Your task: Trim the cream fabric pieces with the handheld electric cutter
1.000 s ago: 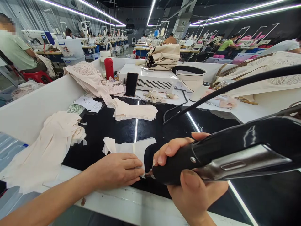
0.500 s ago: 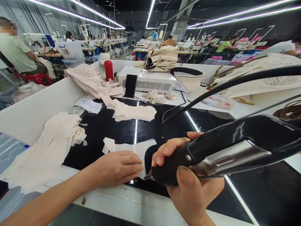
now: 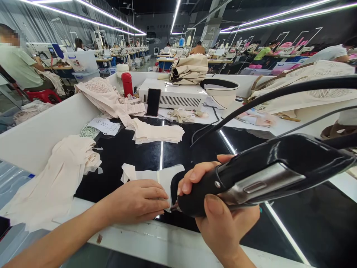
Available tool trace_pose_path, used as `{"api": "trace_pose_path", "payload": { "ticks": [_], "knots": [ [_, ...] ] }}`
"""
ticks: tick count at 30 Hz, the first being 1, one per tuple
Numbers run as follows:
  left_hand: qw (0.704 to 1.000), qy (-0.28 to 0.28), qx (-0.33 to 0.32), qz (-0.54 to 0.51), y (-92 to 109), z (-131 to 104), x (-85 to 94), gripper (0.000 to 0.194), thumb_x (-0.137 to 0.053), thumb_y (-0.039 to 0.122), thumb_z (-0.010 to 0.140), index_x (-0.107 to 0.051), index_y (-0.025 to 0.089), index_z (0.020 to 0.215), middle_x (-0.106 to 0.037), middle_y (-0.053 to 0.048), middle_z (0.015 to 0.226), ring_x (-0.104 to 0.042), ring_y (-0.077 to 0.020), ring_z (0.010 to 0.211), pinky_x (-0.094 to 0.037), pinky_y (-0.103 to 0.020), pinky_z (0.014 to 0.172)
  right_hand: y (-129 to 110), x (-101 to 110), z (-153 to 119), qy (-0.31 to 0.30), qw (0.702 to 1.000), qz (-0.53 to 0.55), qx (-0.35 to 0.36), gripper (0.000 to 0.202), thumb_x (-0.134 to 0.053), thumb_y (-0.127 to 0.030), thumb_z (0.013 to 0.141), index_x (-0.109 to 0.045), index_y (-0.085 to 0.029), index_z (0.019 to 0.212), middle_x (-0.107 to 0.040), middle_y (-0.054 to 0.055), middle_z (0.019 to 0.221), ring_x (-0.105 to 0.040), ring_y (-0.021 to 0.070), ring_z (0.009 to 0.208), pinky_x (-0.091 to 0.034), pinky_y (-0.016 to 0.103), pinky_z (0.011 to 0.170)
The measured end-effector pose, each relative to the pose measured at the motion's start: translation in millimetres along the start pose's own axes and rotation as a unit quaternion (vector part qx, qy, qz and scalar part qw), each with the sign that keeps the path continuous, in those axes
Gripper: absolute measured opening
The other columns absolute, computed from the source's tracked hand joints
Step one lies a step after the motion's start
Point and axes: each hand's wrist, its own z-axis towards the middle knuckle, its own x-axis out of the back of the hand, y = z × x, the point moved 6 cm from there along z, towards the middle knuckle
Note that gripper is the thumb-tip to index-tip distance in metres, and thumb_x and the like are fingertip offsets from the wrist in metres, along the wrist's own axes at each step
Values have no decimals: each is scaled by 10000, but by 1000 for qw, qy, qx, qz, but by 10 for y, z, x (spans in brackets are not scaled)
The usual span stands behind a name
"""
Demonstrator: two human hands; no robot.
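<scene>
Head view: the left hand lies flattened over a thin white sheet; the right hand grips a glossy black handheld tool, tip near the sheet's edge.

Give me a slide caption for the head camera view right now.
Left hand on pale fabric, right hand holding a black handheld tool with its tip by the fabric's edge.

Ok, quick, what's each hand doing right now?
Left hand: open, resting on the pale fabric piece.
Right hand: closed, holding the black handheld tool.
</scene>
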Motion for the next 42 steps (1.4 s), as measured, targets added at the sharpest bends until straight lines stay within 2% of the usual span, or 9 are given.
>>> {"api": "trace_pose_path", "payload": {
  "ticks": [14, 19, 24, 26, 29, 33, 37, 42],
  "knots": [
    [999, -38, 16, 27, -20, -8, -68, 167, -550, 177, 1063, -692, 143, 1145, -743, -89, 1077, -690, -185, 1073, -537, -305, 1074, -3, -9, -66, -22, 997, -68, 22, 304, -707, -309, 966, -555, -274, 1226, -628, -7, 833, -628, 151, 609, -579, 306, 530],
    [999, -44, 6, 12, 32, -4, -59, 171, -523, 162, 1064, -691, 133, 1081, -742, -81, 1045, -687, -190, 995, -550, -307, 1024, -32, 8, -60, -37, 999, -38, 11, 308, -735, -327, 946, -569, -277, 1200, -642, -5, 844, -647, 143, 611, -595, 287, 519],
    [996, -84, 18, -32, 166, -67, 19, 158, -535, 211, 1073, -687, 172, 1058, -740, -39, 937, -684, -175, 876, -575, -279, 873, -172, 292, 195, 37, 997, -53, 43, 374, -807, -317, 874, -607, -269, 1186, -679, -14, 804, -640, 153, 564, -572, 291, 473],
    [995, -93, 21, -37, 206, -58, 59, 141, -544, 203, 1069, -681, 174, 1089, -746, -32, 957, -690, -169, 886, -576, -281, 886, -200, 428, 305, 65, 994, -69, 59, 361, -813, -306, 862, -625, -270, 1168, -681, -26, 786, -635, 151, 552, -572, 293, 472],
    [997, -74, 20, -1, 208, 42, 91, 144, -539, 161, 1064, -674, 157, 1113, -745, -37, 983, -696, -162, 913, -571, -300, 965, -171, 556, 389, 73, 991, -85, 66, 321, -806, -296, 868, -624, -286, 1132, -683, -40, 796, -638, 142, 563, -581, 286, 495],
    [996, -51, 26, 65, 126, 234, -35, 154, -543, 147, 1055, -657, 142, 1158, -725, -54, 1031, -698, -187, 944, -571, -397, 1030, -89, 575, 360, 59, 993, -81, 62, 284, -815, -327, 867, -615, -286, 1066, -690, -42, 826, -647, 127, 573, -590, 270, 513],
    [993, -46, 32, 103, 43, 351, -252, 159, -550, 159, 1046, -646, 133, 1171, -702, -67, 1018, -687, -215, 918, -620, -408, 914, -39, 532, 319, 55, 995, -71, 47, 310, -821, -327, 859, -608, -284, 1080, -691, -41, 824, -645, 114, 570, -584, 245, 512],
    [991, -24, 85, 104, -51, 411, -323, 163, -526, 199, 1064, -673, 142, 1105, -680, -62, 960, -668, -234, 873, -629, -393, 773, -45, 481, 281, 39, 997, -53, 32, 257, -791, -277, 880, -607, -282, 1059, -689, -44, 825, -636, 103, 571, -587, 231, 517]
  ]
}}
